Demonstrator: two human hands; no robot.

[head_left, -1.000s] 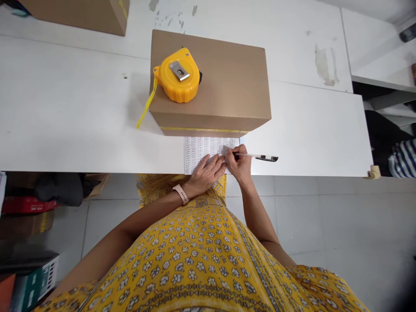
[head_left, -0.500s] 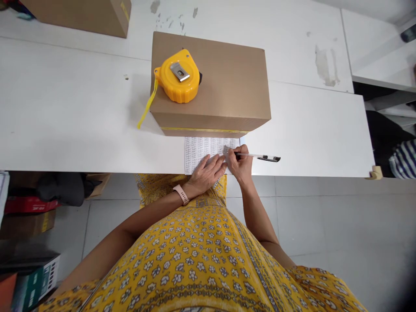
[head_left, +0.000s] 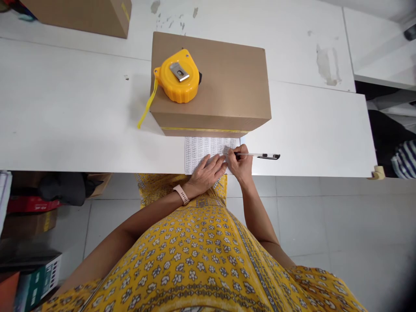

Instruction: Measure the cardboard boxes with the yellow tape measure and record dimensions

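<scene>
My right hand [head_left: 240, 164] is closed around a pen [head_left: 263, 155] with a clear barrel and black clip, its far end pointing right. The pen's tip is hidden behind the fingers, at the right side of a paper sheet [head_left: 196, 152] covered in rows of handwriting. Flat on the lower part of the sheet lies my left hand [head_left: 208, 171], fingers stretched out and holding nothing. Just behind the sheet stands a closed cardboard box [head_left: 234, 82] with yellow tape along its front. A yellow tape measure [head_left: 180, 89] with a wrist strap rests on the box's top left.
Both forearms lean over the front edge of the white table [head_left: 97, 125]. Another cardboard box [head_left: 84, 17] stands at the back left. Below the table on the left are stacked boxes [head_left: 29, 223] and a dark cap [head_left: 63, 188]. Dark and striped cloth [head_left: 404, 160] lies at the right.
The view has shifted very slightly. My left hand stays flat on the sheet, and my right hand keeps its hold on the pen in almost the same spot.
</scene>
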